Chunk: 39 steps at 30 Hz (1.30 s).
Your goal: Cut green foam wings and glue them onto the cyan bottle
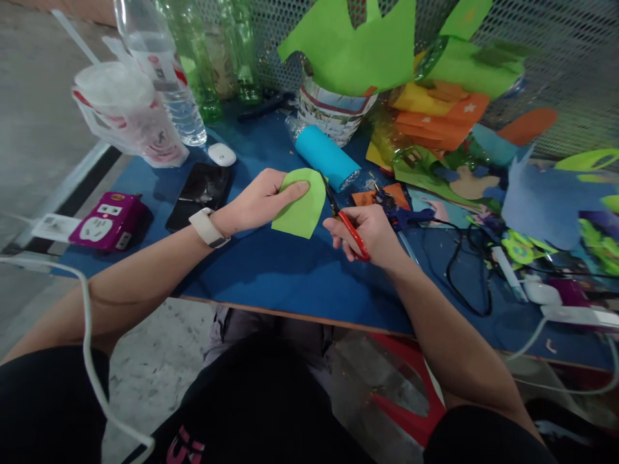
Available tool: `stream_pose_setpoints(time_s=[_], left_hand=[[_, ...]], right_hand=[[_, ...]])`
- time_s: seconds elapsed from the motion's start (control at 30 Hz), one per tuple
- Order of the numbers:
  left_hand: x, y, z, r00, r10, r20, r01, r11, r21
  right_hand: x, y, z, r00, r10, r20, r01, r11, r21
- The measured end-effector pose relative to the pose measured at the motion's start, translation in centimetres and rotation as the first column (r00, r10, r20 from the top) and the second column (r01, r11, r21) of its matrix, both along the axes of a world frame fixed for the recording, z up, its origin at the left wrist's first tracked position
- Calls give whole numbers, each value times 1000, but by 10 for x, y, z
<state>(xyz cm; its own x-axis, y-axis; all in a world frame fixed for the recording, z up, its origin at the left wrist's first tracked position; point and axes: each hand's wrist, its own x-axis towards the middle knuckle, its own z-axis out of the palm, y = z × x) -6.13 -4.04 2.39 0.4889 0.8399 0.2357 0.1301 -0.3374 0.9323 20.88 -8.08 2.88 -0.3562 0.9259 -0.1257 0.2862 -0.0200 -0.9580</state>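
My left hand (271,198) pinches a piece of light green paper (304,216) with the thumb on top. The paper has a rounded upper edge and a straighter lower edge. In my right hand (370,233) are red-handled scissors (352,233), my fingers wrapped round the handles. Their dark blades point up and left and meet the paper's right edge. Just beyond the paper lies a bright blue paper-wrapped bottle (329,158). A blue glue gun (411,218) rests to the right of my right hand, partly hidden by it.
A phone (199,193), a white earbud case (222,154) and a purple power adapter (112,221) lie at left. Behind them stand a plastic cup (128,113) and bottles (167,77). Coloured paper cutouts (440,122) and cables (452,270) crowd the right side of the blue table (271,277).
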Motion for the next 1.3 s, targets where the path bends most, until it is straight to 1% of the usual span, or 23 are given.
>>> stream_pose_setpoints(time_s=[0.1, 0.27, 0.57, 0.67, 0.87, 1.1, 1.3], left_hand=[[-1, 1, 0, 1000, -13, -1, 13, 1000, -7], [-3, 3, -1, 1000, -25, -14, 25, 999, 20], [-3, 2, 1, 995, -55, -86, 59, 997, 44], [-3, 3, 1, 994, -68, -85, 72, 996, 54], [-4, 4, 0, 993, -61, -104, 66, 997, 49], [-2, 1, 4, 993, -57, -105, 62, 997, 50], [-4, 1, 5, 984, -72, -162, 77, 997, 25]], right_hand=[[1, 0, 1, 1000, -7, 18, 7, 1000, 20], [2, -2, 3, 999, -41, 27, 40, 998, 49], [3, -3, 7, 999, -14, 34, 14, 1000, 7], [3, -2, 5, 999, -21, 36, 21, 1000, 0], [5, 0, -1, 1000, 10, 18, -10, 1000, 8], [2, -1, 2, 1000, 4, -7, -4, 1000, -10], [2, 1, 1, 1000, -1, 17, 1, 1000, -31]])
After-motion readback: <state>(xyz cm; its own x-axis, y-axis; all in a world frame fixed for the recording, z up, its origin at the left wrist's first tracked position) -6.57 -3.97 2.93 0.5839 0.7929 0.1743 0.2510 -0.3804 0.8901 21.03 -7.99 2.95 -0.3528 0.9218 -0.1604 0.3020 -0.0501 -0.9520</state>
